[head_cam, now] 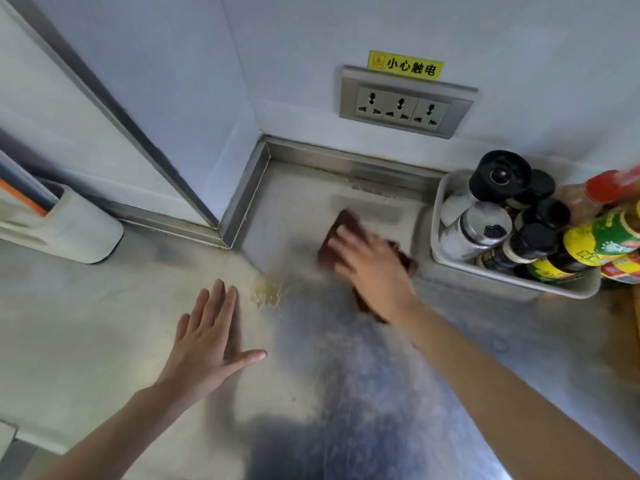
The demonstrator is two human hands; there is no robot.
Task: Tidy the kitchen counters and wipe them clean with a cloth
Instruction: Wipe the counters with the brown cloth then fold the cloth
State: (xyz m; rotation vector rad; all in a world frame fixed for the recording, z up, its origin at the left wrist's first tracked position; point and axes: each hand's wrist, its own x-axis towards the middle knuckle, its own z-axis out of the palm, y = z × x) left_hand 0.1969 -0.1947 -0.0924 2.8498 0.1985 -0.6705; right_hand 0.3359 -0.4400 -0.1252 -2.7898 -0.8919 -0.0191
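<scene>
My right hand [372, 268] presses flat on a dark brown cloth [341, 230] on the steel counter [311, 358], near the back corner. The hand looks motion-blurred. The cloth sticks out past my fingers toward the wall and under my wrist. My left hand [207, 336] lies flat on the counter with its fingers spread and holds nothing. A small yellowish patch of crumbs or spill [267, 294] sits between the two hands, just left of the cloth.
A white tray [519, 277] packed with several sauce and spice bottles stands at the right against the wall. A triple wall socket [403, 105] with a yellow warning label is above the corner. A white holder [69, 226] sits at the left.
</scene>
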